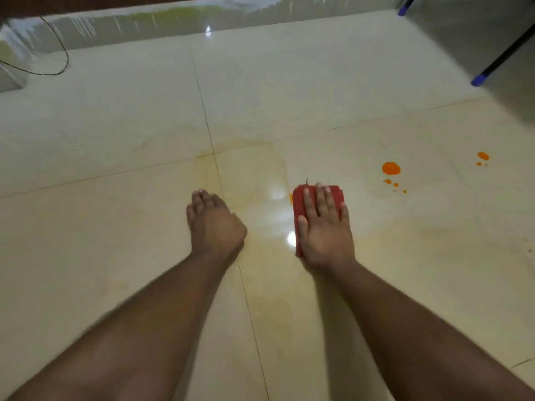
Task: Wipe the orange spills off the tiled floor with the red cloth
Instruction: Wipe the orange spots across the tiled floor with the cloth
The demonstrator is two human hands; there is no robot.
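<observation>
My right hand (pixel 324 227) lies flat, fingers spread, pressing a folded red cloth (pixel 298 201) onto the cream tiled floor (pixel 115 125). A sliver of orange (pixel 291 197) shows at the cloth's left edge. To the right, apart from the cloth, sits a round orange spill (pixel 391 168) with small drops (pixel 395 184) below it. Farther right lies a smaller orange spot (pixel 483 156). My left hand (pixel 214 224) rests on the floor to the left, fingers curled under, holding nothing. Faint yellowish smears mark the tiles around both hands.
A black cable (pixel 58 53) loops on the floor at the far left by the wall. Dark legs with blue feet (pixel 479 79) stand at the upper right. A grey skirting runs along the far edge.
</observation>
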